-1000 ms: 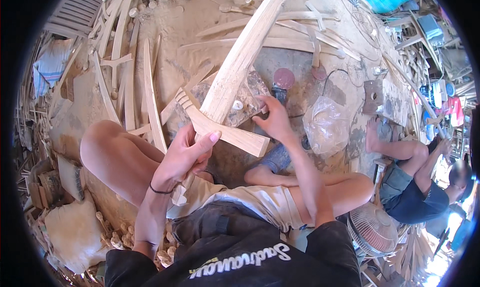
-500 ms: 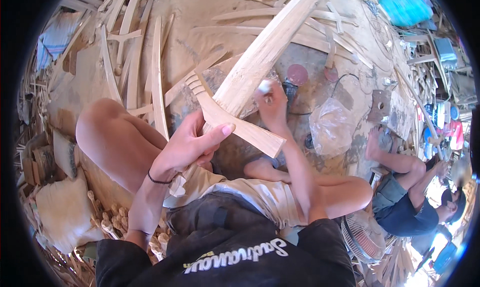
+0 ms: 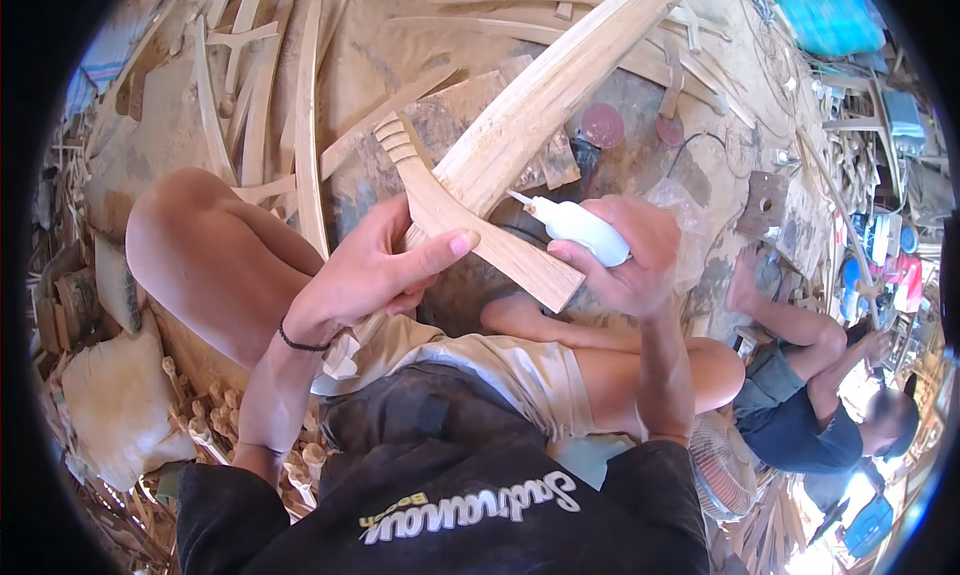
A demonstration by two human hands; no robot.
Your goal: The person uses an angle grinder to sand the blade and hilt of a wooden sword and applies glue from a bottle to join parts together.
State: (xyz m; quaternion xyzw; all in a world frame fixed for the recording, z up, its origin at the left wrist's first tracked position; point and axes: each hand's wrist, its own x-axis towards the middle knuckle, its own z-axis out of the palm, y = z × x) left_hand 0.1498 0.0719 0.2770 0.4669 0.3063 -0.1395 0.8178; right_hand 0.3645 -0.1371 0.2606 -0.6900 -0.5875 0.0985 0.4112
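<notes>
A wooden sword lies across my lap, its broad pale blade (image 3: 560,85) pointing away to the upper right. My left hand (image 3: 375,265) is closed around it where the crossguard (image 3: 490,240) meets the blade, thumb on top. Below that hand the carved pommel end (image 3: 345,357) pokes out near my shorts. In my right hand (image 3: 635,250) is a small white squeeze bottle (image 3: 585,230), tilted with its thin nozzle toward the joint of blade and guard. The nozzle tip is just beside the blade's edge; whether it touches, I cannot tell.
Several curved wooden blades (image 3: 308,125) lie on the dusty floor ahead and left. A clear plastic bag (image 3: 685,220) sits partly behind my right hand. A fan (image 3: 722,470) stands by my right side, and another person (image 3: 810,415) sits at the far right. Carved wooden pieces (image 3: 205,420) are heaped at left.
My right hand has come from beyond the guard toward the right and nearer, and the white bottle now shows clearly in it. My left hand keeps its hold on the sword.
</notes>
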